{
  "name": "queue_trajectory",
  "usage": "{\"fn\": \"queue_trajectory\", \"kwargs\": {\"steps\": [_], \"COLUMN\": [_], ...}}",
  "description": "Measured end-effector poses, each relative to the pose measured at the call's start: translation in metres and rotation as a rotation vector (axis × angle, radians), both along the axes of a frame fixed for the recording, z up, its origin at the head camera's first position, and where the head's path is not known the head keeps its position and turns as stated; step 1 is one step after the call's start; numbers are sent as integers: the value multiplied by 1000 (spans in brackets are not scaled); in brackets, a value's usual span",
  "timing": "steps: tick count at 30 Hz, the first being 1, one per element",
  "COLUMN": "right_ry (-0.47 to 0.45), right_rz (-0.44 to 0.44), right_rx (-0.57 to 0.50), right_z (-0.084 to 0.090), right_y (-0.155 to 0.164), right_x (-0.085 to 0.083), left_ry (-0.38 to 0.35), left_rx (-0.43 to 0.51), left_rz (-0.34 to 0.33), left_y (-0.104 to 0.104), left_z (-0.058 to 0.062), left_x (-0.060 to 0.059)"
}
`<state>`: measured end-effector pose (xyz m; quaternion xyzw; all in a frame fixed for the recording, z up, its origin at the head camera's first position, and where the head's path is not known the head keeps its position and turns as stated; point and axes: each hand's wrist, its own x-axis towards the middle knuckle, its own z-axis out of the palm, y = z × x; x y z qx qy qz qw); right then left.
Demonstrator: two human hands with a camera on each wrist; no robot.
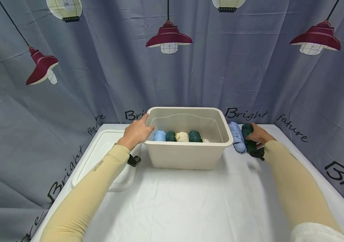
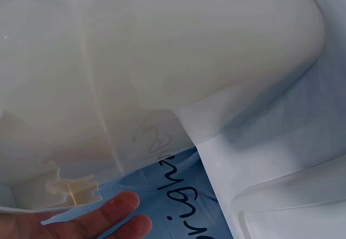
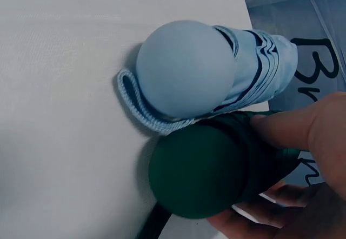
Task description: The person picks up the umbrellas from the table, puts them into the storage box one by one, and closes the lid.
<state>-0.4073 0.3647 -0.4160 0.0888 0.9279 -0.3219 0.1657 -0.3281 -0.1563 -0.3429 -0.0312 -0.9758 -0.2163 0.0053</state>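
A cream plastic storage box stands at the table's far side. My left hand holds its left rim, thumb over the edge and fingers along the outside. My right hand grips a dark green folded umbrella lying right of the box, thumb on top and fingers round its far side. Against it lies a light blue folded umbrella with a wrist loop. Inside the box sit rolled bundles in a row: light blue, dark green, cream and another dark green. The front wall hides their lower parts.
A white lid lies flat on the table left of the box, partly under my left forearm. White cloth covers the table. A grey-blue curtain with printed lamps and lettering hangs behind and at both sides.
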Motion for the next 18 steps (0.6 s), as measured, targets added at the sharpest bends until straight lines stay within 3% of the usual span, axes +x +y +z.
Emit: {"fn": "queue_trajectory", "kwargs": {"steps": [8,18], "right_ry": [-44,-13], "right_rz": [-29,-54], "right_rx": [-18,-54], "right_z": [0,-1], "right_y": [0,5], "right_x": [-2,2], "left_ry": [6,15], "left_rx": [2,15], "left_rz": [0,-8], "left_y": [0,-1], "left_z": [-2,-2], "left_x": [-1,-1]}}
